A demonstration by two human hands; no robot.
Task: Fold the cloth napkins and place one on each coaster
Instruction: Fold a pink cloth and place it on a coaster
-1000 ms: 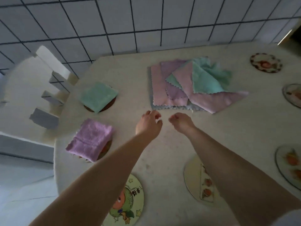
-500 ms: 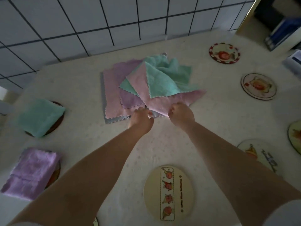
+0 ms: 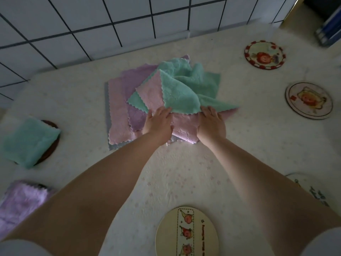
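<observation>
A loose pile of cloth napkins lies mid-table: a teal napkin (image 3: pixel 182 93) crumpled on top, a pink napkin (image 3: pixel 184 127) under it, then a purple napkin (image 3: pixel 133 81), another pink one (image 3: pixel 117 111) and a grey one (image 3: pixel 106 100). My left hand (image 3: pixel 158 123) and my right hand (image 3: pixel 212 123) rest side by side on the pink napkin, fingertips pinching the teal napkin's near hem. At the left, a folded teal napkin (image 3: pixel 29 141) covers a dark coaster (image 3: pixel 53 140). A folded purple napkin (image 3: pixel 20 202) lies at the lower left, hiding its coaster.
Bare round coasters lie around: a red-rimmed one (image 3: pixel 264 54) at the far right, a pale one (image 3: pixel 309 100) on the right, a fruit-printed one (image 3: pixel 187 235) near me, another (image 3: pixel 311 191) partly behind my right arm. A tiled wall (image 3: pixel 110 15) borders the table's far edge.
Both hands reached forward from bare table onto the pile, first to the pink napkin's near edge, now further up to the teal napkin's hem. The view swung right, toward the pile.
</observation>
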